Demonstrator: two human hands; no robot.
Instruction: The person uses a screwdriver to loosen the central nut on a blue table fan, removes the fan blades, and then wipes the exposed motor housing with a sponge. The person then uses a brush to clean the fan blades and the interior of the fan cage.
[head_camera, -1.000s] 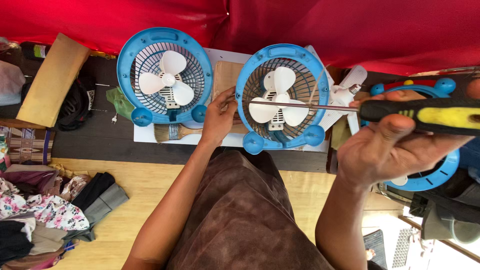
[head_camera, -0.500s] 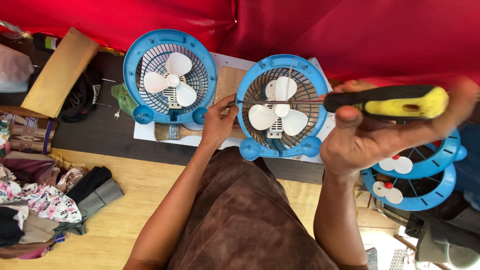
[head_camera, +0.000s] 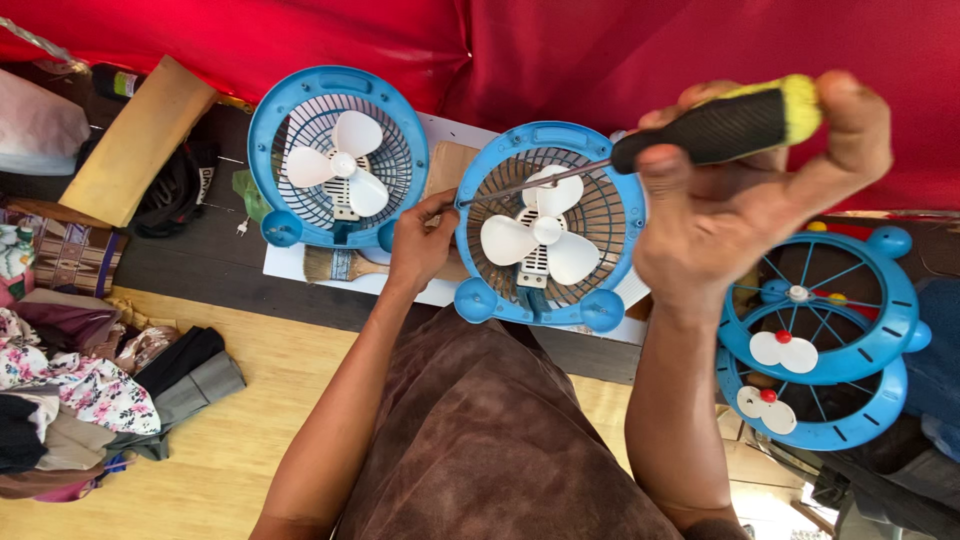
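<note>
My right hand (head_camera: 745, 195) grips the black and yellow handle of a screwdriver (head_camera: 720, 125). Its metal shaft runs left to the rim of a blue fan (head_camera: 548, 232) with white blades. My left hand (head_camera: 420, 245) rests at that fan's left edge, fingertips pinched where the screwdriver tip meets the rim. A second blue fan (head_camera: 335, 158) with white blades stands just to the left. Both fans sit on a white board (head_camera: 300, 268).
Two blue front grilles (head_camera: 815, 345) lie stacked at the right. A paintbrush (head_camera: 340, 266) lies below the left fan. A flat piece of cardboard (head_camera: 135, 145) sits far left, and a pile of clothes (head_camera: 70, 390) lies on the wooden floor. Red cloth hangs behind.
My right hand has raised the screwdriver handle and tilted it, so the shaft now slopes down-left to the fan's left rim. The view has shifted, both fans appearing lower and more to the right.
</note>
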